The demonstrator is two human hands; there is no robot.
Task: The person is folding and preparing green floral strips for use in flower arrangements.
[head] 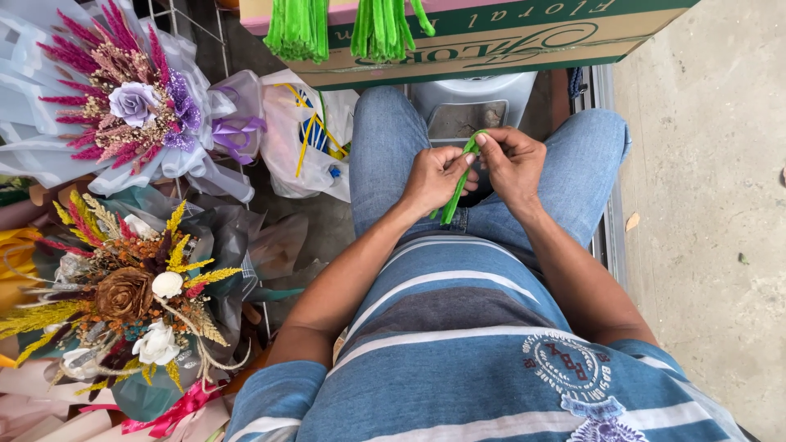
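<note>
The right hand (512, 164) was closed in a pinch, thumb and forefinger gripping the upper end of a green pipe cleaner (457, 190) where it bent over in a small loop at the fingertips. The left hand (435, 178) was curled shut round the same pipe cleaner lower down, thumb pressed across it, so that both hands touched it and nearly touched each other. Neither was nearer than the other; the right had the top, the left the middle.

The pipe cleaner's long axis ran on a slant, from the loop under the right fingertips down and toward the left hand's side, its free lower end poking out below the left palm, just above the person's jeans (385, 155). It was held in the air over the lap, between the knees, resting on nothing.

Beyond the hands, a grey plastic stool (475, 102) stood between the legs on the floor. Past it was the near edge of a green and tan cardboard box (491, 45), over which bundles of green pipe cleaners (299, 29) hung. To the left side, well apart, lay a white plastic bag (299, 147), a pink and purple bouquet (135, 106) and a brown and yellow dried-flower bouquet (131, 295). Bare concrete floor (704, 205) lay on the right.
</note>
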